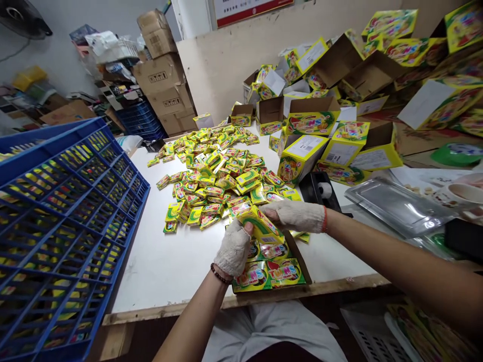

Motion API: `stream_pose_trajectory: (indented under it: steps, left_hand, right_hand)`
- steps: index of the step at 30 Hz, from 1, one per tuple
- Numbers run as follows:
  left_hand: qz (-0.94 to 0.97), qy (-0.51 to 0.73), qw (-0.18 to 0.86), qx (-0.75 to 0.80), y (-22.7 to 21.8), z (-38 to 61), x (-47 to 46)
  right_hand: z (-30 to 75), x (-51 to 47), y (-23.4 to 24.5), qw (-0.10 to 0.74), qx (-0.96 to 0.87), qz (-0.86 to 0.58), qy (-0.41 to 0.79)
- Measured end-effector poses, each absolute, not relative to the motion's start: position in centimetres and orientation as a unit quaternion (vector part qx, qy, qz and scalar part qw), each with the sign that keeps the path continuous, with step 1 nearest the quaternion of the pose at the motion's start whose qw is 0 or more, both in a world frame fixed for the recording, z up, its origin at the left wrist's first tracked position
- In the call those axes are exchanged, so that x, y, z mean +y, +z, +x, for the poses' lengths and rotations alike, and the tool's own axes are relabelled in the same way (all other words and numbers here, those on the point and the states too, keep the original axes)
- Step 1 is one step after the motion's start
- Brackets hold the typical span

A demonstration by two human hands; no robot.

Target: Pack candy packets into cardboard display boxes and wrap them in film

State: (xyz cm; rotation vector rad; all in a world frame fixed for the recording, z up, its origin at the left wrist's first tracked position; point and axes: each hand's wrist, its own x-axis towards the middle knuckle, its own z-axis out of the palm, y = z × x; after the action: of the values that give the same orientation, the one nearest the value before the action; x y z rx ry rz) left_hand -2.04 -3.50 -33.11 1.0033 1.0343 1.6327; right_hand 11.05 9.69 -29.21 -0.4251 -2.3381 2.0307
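Note:
My left hand (pixel 234 247), in a knitted glove with the fingertips bare, grips the near side of a small yellow-green candy packet (pixel 263 224). On the packet's far side my right hand (pixel 296 215), gloved the same way, has its thumb and fingers closed on it. Both hands hold the packet tilted over an open carton (pixel 302 264) at the table's front edge. Inside the carton several candy packets (pixel 286 272) lie face up in rows. Just beyond my hands spreads a heap of loose packets (pixel 211 176).
A large blue crate (pixel 71 226) filled with packets stands tilted at the left. A black tape dispenser (pixel 320 190) and a clear plastic tray (pixel 400 203) lie to the right. Behind are piled yellow display boxes (pixel 313 115); brown cartons (pixel 162 80) are stacked at the back left.

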Motion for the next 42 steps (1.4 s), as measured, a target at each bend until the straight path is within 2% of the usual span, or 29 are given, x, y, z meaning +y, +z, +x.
stream_pose_trajectory:
  steps: [2,5,7,9,12,14,19,25,29,37,42]
  left_hand:
    - [0.444,0.647,0.481,0.391,-32.0,-1.7,-3.0]
    - [0.516,0.587,0.416,0.465,-30.9,-1.5,-2.9]
    - [0.555,0.487,0.296,0.606,-30.5,-1.2,-3.5]
    - [0.590,0.311,0.194,0.720,-30.6,-0.2,-4.4]
    - [0.681,0.065,0.143,0.716,-31.3,2.6,-4.7]
    - [0.717,0.005,0.119,0.687,-32.2,4.4,-3.9]
    - [0.724,-0.038,0.125,0.677,-34.2,5.3,-1.5]
    - [0.741,-0.029,0.126,0.659,-35.0,4.4,-2.2]
    - [0.739,-0.032,0.135,0.659,-34.8,4.7,-2.4]
    - [0.718,-0.046,0.181,0.671,-33.8,5.2,-2.9]
    - [0.720,-0.049,0.178,0.669,-33.8,5.3,-3.0]
  right_hand:
    - [11.8,9.7,-29.0,-0.025,-0.690,-0.033,0.723]
    - [12.9,10.7,-29.3,-0.019,-0.701,-0.039,0.712]
    - [13.5,12.0,-29.7,0.021,-0.772,-0.091,0.628]
    - [13.7,13.2,-29.9,0.063,-0.851,-0.141,0.503]
    - [13.4,13.8,-30.2,0.080,-0.916,-0.223,0.323]
    - [12.9,13.4,-30.4,0.028,-0.934,-0.258,0.244]
    - [11.4,11.6,-30.4,-0.089,-0.947,-0.290,0.110]
    - [10.5,11.0,-28.4,-0.166,-0.938,-0.301,0.053]
    - [9.6,10.2,-28.6,-0.170,-0.935,-0.307,0.045]
    - [7.9,8.7,-32.6,-0.160,-0.948,-0.274,0.023]
    - [7.7,9.0,-33.5,-0.142,-0.950,-0.277,0.010]
